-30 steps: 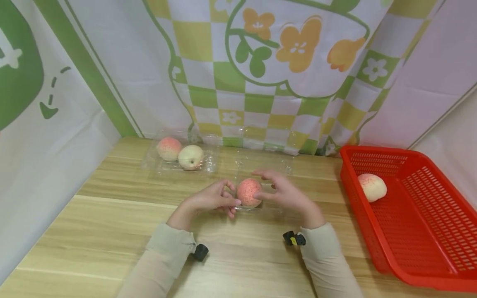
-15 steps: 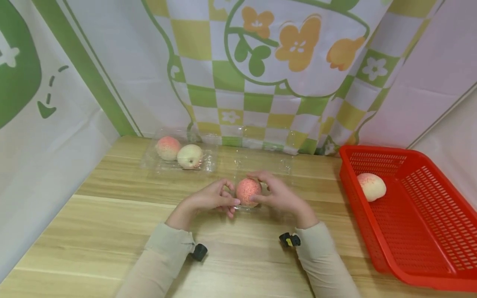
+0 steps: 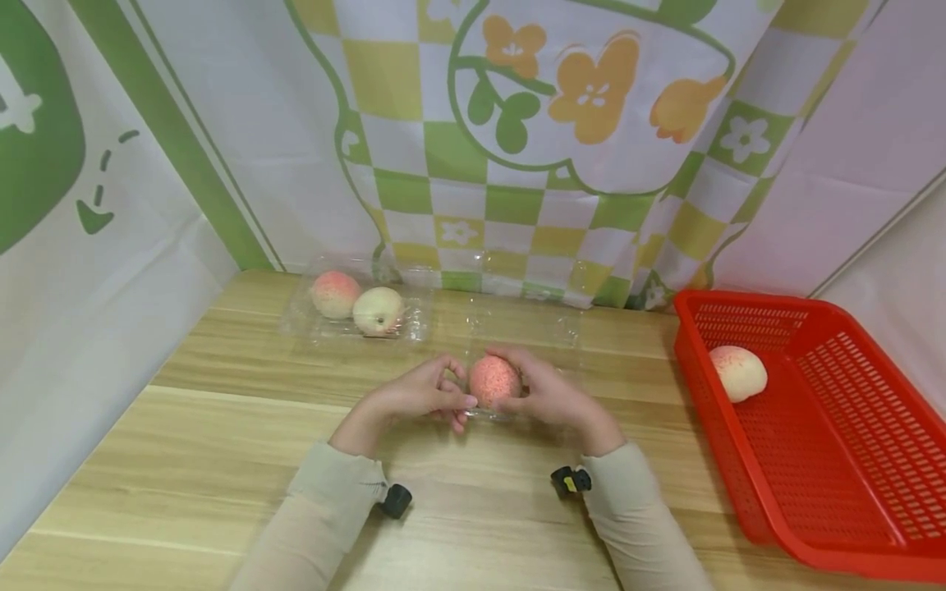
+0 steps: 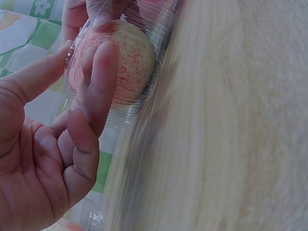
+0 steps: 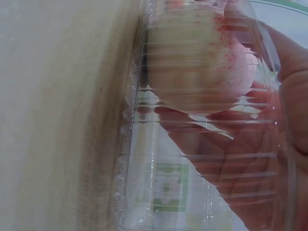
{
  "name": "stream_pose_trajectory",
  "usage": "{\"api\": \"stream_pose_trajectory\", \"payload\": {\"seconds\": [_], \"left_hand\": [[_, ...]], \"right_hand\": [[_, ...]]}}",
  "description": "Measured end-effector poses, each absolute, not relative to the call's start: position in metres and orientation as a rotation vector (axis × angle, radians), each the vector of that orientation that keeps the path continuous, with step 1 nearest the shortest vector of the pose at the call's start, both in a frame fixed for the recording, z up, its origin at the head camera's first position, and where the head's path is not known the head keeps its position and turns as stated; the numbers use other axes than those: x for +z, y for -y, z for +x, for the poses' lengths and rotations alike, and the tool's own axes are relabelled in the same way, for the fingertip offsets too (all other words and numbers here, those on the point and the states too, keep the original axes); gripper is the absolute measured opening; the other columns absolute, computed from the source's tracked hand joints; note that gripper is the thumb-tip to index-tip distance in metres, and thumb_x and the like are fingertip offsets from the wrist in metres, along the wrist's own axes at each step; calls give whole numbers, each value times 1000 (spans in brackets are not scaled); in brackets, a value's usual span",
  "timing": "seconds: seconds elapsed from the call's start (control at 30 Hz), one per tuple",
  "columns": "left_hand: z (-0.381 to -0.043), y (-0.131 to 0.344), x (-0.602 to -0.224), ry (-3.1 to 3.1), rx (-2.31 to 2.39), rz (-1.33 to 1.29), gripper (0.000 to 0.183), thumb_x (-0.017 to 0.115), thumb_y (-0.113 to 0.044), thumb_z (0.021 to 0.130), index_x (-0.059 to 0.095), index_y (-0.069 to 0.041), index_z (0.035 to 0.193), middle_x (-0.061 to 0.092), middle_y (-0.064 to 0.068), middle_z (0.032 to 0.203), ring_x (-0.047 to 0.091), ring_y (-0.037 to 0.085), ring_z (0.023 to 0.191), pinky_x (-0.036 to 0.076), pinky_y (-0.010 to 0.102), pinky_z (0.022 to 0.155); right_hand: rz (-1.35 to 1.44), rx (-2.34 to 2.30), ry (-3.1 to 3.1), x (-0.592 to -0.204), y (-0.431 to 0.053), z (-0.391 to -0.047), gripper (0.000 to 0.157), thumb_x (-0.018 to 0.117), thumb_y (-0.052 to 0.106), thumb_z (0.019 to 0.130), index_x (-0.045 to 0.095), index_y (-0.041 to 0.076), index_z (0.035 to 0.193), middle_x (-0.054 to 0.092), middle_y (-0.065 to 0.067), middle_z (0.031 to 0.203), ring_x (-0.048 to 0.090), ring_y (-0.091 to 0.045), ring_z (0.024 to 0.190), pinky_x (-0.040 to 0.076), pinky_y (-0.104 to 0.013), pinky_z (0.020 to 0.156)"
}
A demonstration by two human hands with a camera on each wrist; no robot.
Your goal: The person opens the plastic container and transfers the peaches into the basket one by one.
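Note:
A pink-speckled peach (image 3: 495, 379) sits at the left end of a clear plastic clamshell box (image 5: 144, 192), its lid raised at the back. My right hand (image 3: 557, 396) reaches into the box and grips the peach, thumb at the near side and fingers curled round the far side. In the right wrist view that hand shows through the ribbed wall. My left hand (image 3: 421, 392) pinches the left edge of the box with thumb and fingers. The left wrist view shows those fingers (image 4: 103, 72) lying against the outside of the wall, in front of the peach.
Another clear box (image 3: 419, 316) at the back left holds two peaches (image 3: 335, 295). On the right stands a red plastic basket (image 3: 764, 460) with a pale peach (image 3: 739, 373) at its left wall. A checked curtain (image 3: 510, 205) hangs behind the wooden table (image 3: 244, 435).
My right hand has moved left and closed round the peach, its fingers now against the fruit. The left hand has stayed at the box's left edge.

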State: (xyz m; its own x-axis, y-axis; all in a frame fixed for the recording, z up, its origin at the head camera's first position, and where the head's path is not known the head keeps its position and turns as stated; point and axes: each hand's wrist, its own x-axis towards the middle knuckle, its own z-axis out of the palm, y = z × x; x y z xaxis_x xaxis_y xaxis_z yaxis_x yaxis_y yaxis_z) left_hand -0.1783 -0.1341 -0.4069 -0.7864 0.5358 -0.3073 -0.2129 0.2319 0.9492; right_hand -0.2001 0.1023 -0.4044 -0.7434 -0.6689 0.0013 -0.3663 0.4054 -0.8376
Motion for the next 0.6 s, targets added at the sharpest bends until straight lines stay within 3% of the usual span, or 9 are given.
{"api": "stream_pose_trajectory", "payload": {"seconds": [0.6], "left_hand": [[-177,133,-405,-1900,1615,310,37,64,-6,95,35,-1,118,67,5,73,70,18,65,59,33,71]], "right_hand": [[-934,-1256,-2295,-408,-103,-201,75,74,1,86,36,3,151,45,-19,148,54,-36,127,55,-36,95]]}}
